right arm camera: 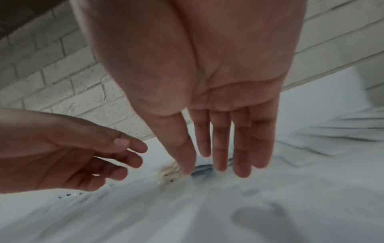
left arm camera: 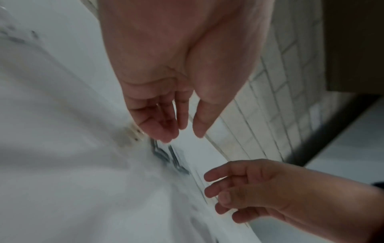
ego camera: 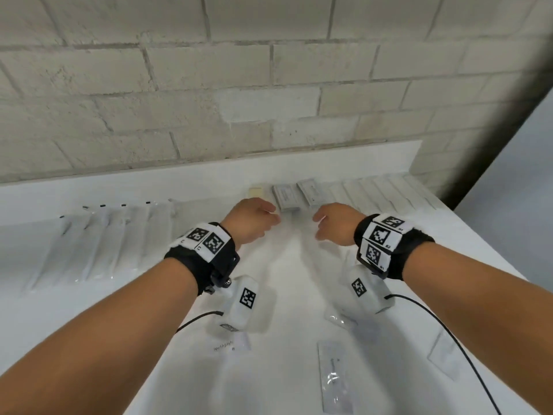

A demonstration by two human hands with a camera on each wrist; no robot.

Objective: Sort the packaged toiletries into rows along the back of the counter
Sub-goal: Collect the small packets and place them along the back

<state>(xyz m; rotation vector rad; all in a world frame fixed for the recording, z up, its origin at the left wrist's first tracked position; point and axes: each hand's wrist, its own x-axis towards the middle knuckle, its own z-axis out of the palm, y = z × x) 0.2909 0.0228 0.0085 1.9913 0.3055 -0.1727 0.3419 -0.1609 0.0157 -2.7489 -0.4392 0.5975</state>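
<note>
Both hands hover over the middle of the white counter [ego camera: 299, 295], near its back. My left hand [ego camera: 254, 218] is empty, its fingers loosely bent, just left of two small grey boxes [ego camera: 285, 197] by the backsplash. My right hand [ego camera: 332, 223] is empty too, fingers straight in the right wrist view [right arm camera: 228, 148], just in front of the right box [ego camera: 311, 191]. A small cream packet [ego camera: 256, 192] lies left of the boxes. A row of clear wrapped long packets [ego camera: 119, 235] lies at the back left. Another row of white packets [ego camera: 383, 190] lies at the back right.
Loose clear packets lie near the front: one with printed text [ego camera: 229, 345], a long one [ego camera: 333, 381], another at the right [ego camera: 443, 354]. A brick wall [ego camera: 239, 85] rises behind the backsplash. The counter's right edge [ego camera: 490, 250] drops off. Black cables trail from my wrist cameras.
</note>
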